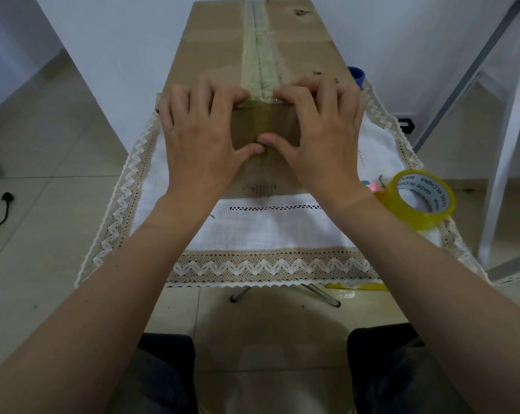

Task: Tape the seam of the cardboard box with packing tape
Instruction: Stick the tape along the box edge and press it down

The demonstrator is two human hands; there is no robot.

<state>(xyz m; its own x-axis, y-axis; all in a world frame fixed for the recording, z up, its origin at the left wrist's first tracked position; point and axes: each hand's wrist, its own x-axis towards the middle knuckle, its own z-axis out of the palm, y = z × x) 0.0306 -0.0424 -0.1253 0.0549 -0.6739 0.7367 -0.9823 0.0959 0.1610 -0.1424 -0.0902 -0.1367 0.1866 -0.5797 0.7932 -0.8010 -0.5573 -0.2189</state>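
Note:
A long brown cardboard box [217,49] lies on a small table, running away from me. A strip of clear tape [260,55] covers its top seam and folds down over the near end face. My left hand [202,127] and my right hand [318,130] press flat on the near corner of the box. Fingers rest on the top edge, and both thumbs meet on the tape on the front face. Neither hand holds anything. A yellow roll of packing tape [420,201] lies on the cloth to the right of my right wrist.
A white tablecloth with lace trim [267,228] covers the table. A blue object [356,74] peeks out behind the box on the right, and something pink [372,186] by the tape roll. A white frame [503,144] stands at right. A black cable [1,210] lies on the floor at left.

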